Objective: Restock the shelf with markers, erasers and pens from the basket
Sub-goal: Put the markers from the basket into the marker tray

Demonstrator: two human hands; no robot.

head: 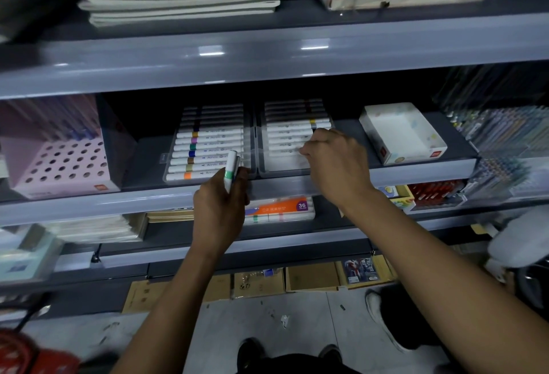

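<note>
Stage: mid-restock | left tray (208,147) near full; right tray (292,162) has a gap at 6 o'clock | left hand (218,210) grasps spare markers (231,170) | right hand (332,159) pinching at marker row, contents unclear | basket (20,353) at 7 o'clock, contents unseen.

2 hands (218,207), 2 marker trays (208,141).

White green-banded marker (230,172) upright before shelf edge (148,199); red basket (26,354) bottom-left
</note>
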